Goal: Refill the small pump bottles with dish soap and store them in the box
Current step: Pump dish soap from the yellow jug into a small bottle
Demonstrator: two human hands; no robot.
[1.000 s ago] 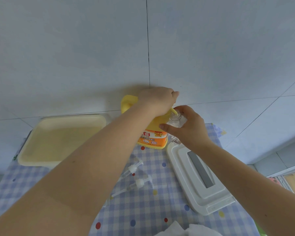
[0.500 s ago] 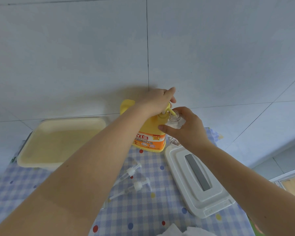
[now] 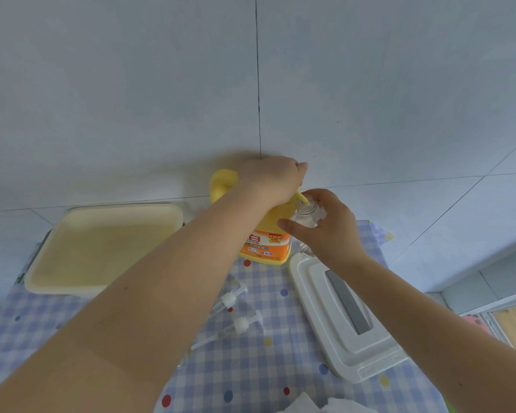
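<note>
Head view is showing two bare forearms reaching in from the bottom corners and meeting just above the middle of the frame, in front of a pale tiled wall. The left hand (image 3: 270, 178) is resting on top of the yellow dish soap jug (image 3: 265, 236), its fingers curling down over the pump head, whose yellow spout (image 3: 301, 198) is poking out to the right beneath them. The right hand (image 3: 329, 226) is wrapping its thumb and fingers around a small clear bottle (image 3: 307, 214), holding its open neck directly under the spout tip; whether the two are touching is not clear. The jug is standing upright on the blue checked tablecloth (image 3: 251, 368), its orange label facing the camera. Lower down, at the middle of the frame, two white pump tops (image 3: 233, 312) with their thin tubes are lying loose on the cloth, one just below the other. A cream box (image 3: 102, 248) is sitting open at the left of the frame, well apart from the bottle, and a white lid (image 3: 346, 317) with a grey strip is lying flat at the lower right, just below the right wrist. Crumpled white paper (image 3: 316, 405) is showing at the bottom edge.
</note>
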